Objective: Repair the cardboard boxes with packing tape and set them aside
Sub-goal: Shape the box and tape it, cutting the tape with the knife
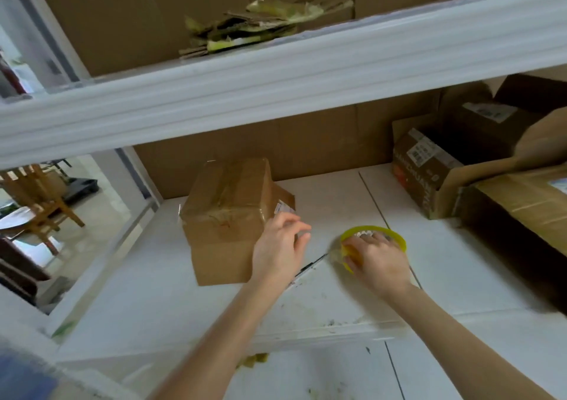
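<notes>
Head cam, only view you get. The taped box (224, 215) sits on the worktop (337, 203), left of centre, w/ glossy tape already over its top and down the near face. The tape seam, and the long axis afaict, runs near to far.

Your left hand (280, 246) is right at the box's near-right corner, fingers half curled. Can't tell if it's pinching a tape end or just touching the cardboard, too blurry.

Your right hand (379, 263) is curled over the yellow tape roll (392, 235), gripping it on the worktop. That's right of the box, w/ a strip of bare tile between them.

So the box lies left and a bit far of the roll, and the left hand is way nearer it. IMO any more tape means moving the roll left. If it's done, the left hand should shift it. More boxes (429, 172) wait far right.
</notes>
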